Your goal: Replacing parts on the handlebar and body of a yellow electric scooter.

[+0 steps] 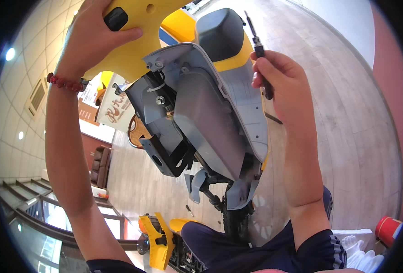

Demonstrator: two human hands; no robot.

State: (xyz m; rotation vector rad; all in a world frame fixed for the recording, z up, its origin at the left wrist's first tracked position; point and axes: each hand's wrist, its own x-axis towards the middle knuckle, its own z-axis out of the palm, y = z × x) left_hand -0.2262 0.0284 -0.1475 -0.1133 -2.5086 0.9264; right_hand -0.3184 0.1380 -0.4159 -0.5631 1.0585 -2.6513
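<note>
Screwdriver (259,48) (black) in rt hand (281,79)

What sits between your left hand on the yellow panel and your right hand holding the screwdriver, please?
In the head view, the scooter's dark grey seat and the top of its grey inner panel lie between the left hand and right hand.

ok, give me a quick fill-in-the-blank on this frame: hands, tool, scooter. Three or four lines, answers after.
1. The left hand grips a ____ body panel of the scooter.
2. The right hand holds a thin black ____ with its tip pointing up.
3. On the left wrist sits a bracelet of ____ beads.
4. The scooter's seat is dark ____.

Missing words: yellow; screwdriver; red; grey
</note>
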